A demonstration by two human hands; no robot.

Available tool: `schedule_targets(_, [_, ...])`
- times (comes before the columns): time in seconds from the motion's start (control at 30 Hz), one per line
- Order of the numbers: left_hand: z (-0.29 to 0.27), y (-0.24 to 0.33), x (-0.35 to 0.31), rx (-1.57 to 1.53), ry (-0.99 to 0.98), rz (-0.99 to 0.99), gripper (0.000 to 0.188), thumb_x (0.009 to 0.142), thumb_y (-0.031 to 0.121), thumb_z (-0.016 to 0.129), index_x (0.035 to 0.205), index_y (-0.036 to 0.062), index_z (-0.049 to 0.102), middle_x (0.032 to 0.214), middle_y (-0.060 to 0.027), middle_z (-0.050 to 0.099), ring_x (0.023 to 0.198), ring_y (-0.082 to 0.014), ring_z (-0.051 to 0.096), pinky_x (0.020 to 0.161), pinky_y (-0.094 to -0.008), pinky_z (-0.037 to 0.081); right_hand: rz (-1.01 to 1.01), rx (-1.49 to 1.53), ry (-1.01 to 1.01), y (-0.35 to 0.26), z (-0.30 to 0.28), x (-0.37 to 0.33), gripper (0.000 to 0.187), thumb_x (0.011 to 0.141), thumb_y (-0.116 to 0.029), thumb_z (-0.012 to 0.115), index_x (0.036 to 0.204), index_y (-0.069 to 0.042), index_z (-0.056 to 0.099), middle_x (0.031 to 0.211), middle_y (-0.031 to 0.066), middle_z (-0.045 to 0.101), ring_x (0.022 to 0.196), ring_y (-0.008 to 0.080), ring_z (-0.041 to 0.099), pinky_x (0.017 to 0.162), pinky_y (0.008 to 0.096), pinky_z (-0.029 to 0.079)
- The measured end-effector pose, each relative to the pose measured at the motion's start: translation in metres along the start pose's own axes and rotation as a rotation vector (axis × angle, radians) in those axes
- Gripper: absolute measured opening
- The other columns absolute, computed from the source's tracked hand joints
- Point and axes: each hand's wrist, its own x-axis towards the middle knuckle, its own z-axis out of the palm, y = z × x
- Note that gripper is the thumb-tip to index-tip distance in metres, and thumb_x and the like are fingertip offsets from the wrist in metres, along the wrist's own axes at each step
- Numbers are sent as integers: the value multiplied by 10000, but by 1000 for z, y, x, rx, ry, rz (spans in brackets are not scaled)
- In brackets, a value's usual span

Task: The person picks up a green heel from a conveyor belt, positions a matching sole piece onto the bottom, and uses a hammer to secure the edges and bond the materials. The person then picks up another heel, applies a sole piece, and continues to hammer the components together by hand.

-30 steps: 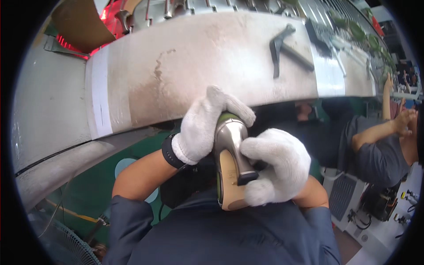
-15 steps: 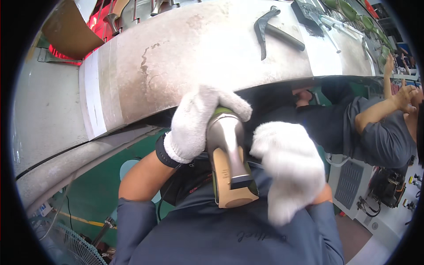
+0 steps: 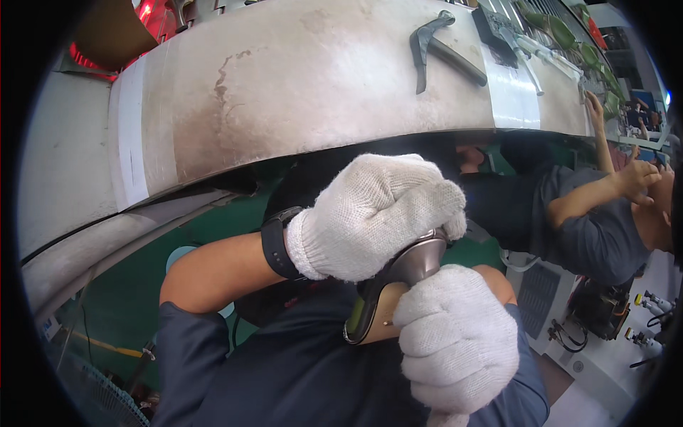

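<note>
In front of my chest is a high-heeled shoe (image 3: 416, 262), tilted with its tan sole facing up. It has a brownish metallic heel and a green edge along the side. My left hand (image 3: 377, 217), in a white knitted glove, is closed on the back end of the shoe, its fingers covering that part. In a matching glove, my right hand (image 3: 459, 338) is closed around the slim part of the heel, hiding it and some of the sole. A black watch band (image 3: 277, 245) circles my left wrist.
Ahead lies a stained pale worktable (image 3: 299, 85) with a curved dark hammer (image 3: 445, 53) on it. A black block (image 3: 496, 35) lies farther right, near racked green shoes (image 3: 558, 28). A co-worker (image 3: 597, 213) is at the right, beside machinery (image 3: 597, 306). A fan (image 3: 99, 391) stands lower left.
My right hand has come from beside the shoe onto its heel. My left hand has moved right and wrapped farther over the back end. The shoe has turned and tilted.
</note>
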Motion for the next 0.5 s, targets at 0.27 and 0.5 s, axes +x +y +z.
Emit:
schedule_targets(0.27, [10, -1, 7, -3, -10, -38, 447, 1179, 259, 492, 996, -17, 793, 960, -141, 767, 889, -208, 728, 844, -349, 583, -36, -209, 312, -9, 41, -18, 249, 959, -231, 700, 742, -117, 744, 650, 29, 647, 520, 191, 620, 486, 384, 505])
schedule_targets(0.5, [-1, 1, 6, -128, 192, -325, 535, 1194, 342, 469, 988, -36, 787, 923, -108, 780, 814, -119, 689, 794, -283, 566, 120, -262, 175, 17, 2, 10, 202, 876, -198, 831, 781, -75, 701, 714, 39, 582, 573, 240, 576, 535, 369, 459])
